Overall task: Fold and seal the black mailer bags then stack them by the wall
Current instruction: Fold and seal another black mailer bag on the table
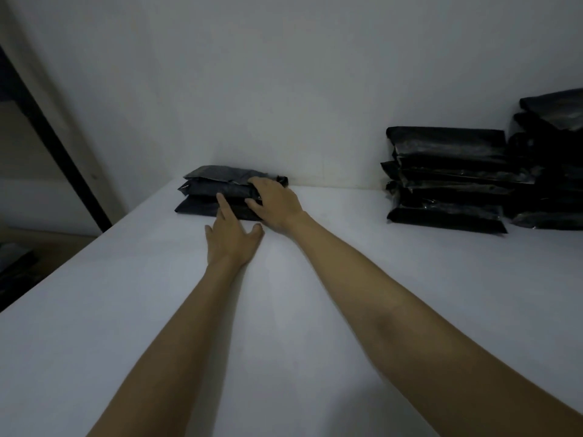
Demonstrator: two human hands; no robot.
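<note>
Both bare arms reach forward across the flat white table (284, 310) to a low stack of three folded black plastic mailer bags (217, 193) that sits right against the pale wall (284, 74). The right hand (276, 205) lies over the stack's right end, fingers spread and curved down on the top bag with the thumb against the side, pressing rather than lifting, probably to settle the newest bag and square it with those below. The left hand (232, 238) rests just short of the stack, palm down, its index finger stretched out to touch the front edge while the other fingers lie loosely spread; it grips nothing and seems to nudge the edges into line. Well off to the right of the right hand stand taller piles of glossy black mailer bags (448, 181), also close to the wall; whether they are sealed cannot be told. Beyond the left hand a dark slanted frame (47, 130) shows past the table's edge. This looks like the stacking step.
</note>
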